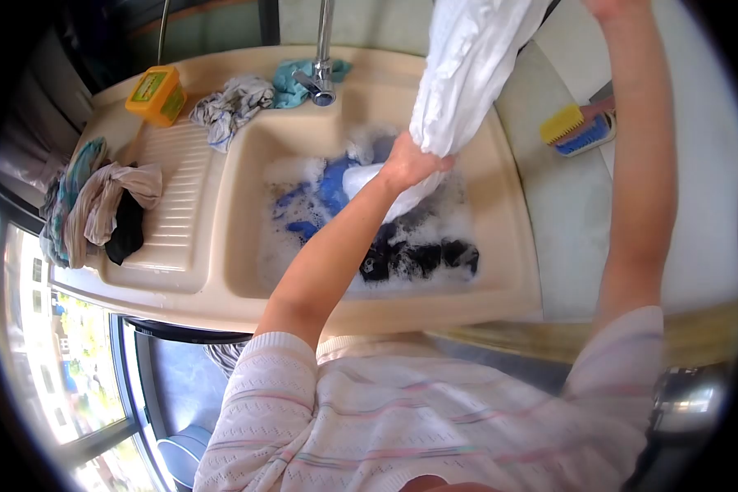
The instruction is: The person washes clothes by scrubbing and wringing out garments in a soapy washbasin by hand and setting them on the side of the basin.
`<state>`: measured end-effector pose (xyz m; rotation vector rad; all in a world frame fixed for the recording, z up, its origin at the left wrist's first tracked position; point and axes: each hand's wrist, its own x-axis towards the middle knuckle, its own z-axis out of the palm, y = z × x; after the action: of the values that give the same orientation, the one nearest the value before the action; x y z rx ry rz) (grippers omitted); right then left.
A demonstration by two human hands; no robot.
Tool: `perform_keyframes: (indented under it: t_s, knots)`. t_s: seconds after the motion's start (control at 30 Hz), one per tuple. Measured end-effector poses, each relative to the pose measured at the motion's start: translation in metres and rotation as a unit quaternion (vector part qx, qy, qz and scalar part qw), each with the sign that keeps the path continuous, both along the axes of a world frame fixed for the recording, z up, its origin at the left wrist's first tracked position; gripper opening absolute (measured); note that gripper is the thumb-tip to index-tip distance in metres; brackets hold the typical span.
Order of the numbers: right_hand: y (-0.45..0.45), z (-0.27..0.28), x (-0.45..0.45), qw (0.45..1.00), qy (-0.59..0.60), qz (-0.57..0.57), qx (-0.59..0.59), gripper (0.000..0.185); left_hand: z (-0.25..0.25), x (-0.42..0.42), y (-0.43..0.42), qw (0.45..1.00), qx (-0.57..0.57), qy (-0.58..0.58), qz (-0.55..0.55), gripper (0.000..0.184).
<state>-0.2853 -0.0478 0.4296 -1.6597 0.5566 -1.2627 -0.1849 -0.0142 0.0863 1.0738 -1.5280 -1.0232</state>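
Observation:
My left hand [416,161] is closed around a wet white cloth [467,70] above the sink. Its upper part stretches up and out of the top of the view, bunched into long folds. Below my fist the cloth's lower end hangs over the soapy water [275,238]. Only the base of my right hand [613,6] shows at the top edge; its fingers are out of frame, so what they hold is hidden. Blue cloth [334,187] and black cloth [418,259] lie in the suds beneath my left hand.
A metal faucet [324,78] rises behind the basin. Grey patterned cloth [234,107], teal cloth [291,82] and a yellow tub [157,96] sit along the back. Twisted garments [98,205] lie on the left drainboard. Brushes [578,131] rest on the right counter.

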Motion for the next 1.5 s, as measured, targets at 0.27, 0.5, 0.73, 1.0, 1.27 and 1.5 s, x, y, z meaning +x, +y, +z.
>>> perform_keyframes:
  t_s: [0.27,0.5,0.73,1.0,1.27,1.5]
  knots:
    - [-0.066,-0.288,-0.123,0.95,0.113,-0.164,0.24,0.057,-0.105,0.069,0.02,0.913,0.232,-0.313,0.122,0.038]
    - [-0.034,-0.512,-0.09,0.844,0.47,-0.229,0.114,0.041,-0.147,0.056,0.019,0.825,0.277,-0.488,0.067,0.034]
    - [-0.064,-0.577,-0.113,0.722,0.634,-0.153,0.23,0.055,-0.167,0.048,0.009,0.839,0.247,-0.481,0.057,0.033]
    - [-0.039,-0.403,-0.11,0.871,0.433,0.014,0.234,0.094,-0.012,0.045,0.0,0.988,-0.008,-0.124,0.095,0.03]
    - [0.014,-0.283,-0.046,0.97,0.225,0.071,0.062,0.083,0.108,0.023,0.008,0.917,-0.008,0.38,-0.122,0.033]
    - [0.011,-0.322,-0.024,0.963,-0.075,0.07,0.249,0.057,0.118,0.04,-0.019,0.907,0.025,0.37,-0.201,0.051]
